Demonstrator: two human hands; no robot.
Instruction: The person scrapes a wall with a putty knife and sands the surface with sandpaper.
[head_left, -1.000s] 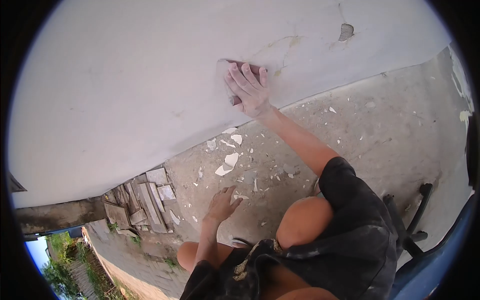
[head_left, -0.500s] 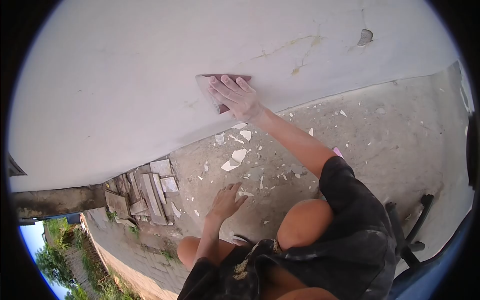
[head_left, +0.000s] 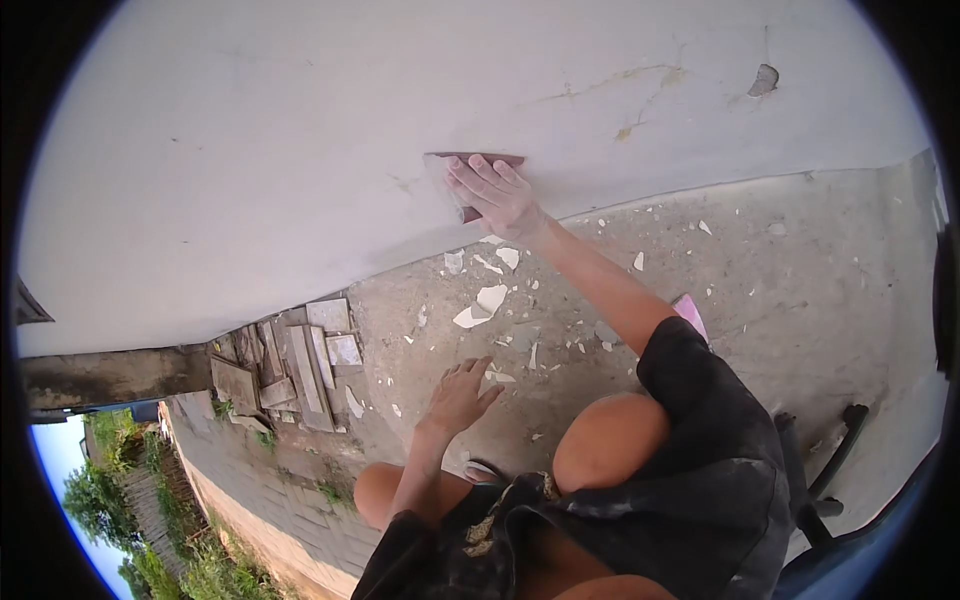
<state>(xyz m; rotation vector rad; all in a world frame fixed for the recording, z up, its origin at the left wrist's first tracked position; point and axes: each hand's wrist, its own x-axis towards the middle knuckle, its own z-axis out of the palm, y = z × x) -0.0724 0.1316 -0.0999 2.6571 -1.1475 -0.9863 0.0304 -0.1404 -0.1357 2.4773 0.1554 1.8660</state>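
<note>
My right hand, dusted white, presses a sheet of sandpaper flat against the pale wall. The sheet's reddish-brown side shows at the top edge and at a curled lower corner; the rest of its visible face is whitish. My fingers lie over it, close together, with the thumb hidden. Lower down, my left hand hangs over the floor near my knee, fingers spread, holding nothing.
White flakes litter the concrete floor. Broken boards or tiles lie stacked at the wall's base. A pink piece lies beside my right sleeve. Black bar-like legs stand at right. The wall has a chipped hole.
The view has shifted, so the wall marks and my right hand appear further right. On the wall, the sandpaper stays in nearly the same place. More of the pink piece shows.
</note>
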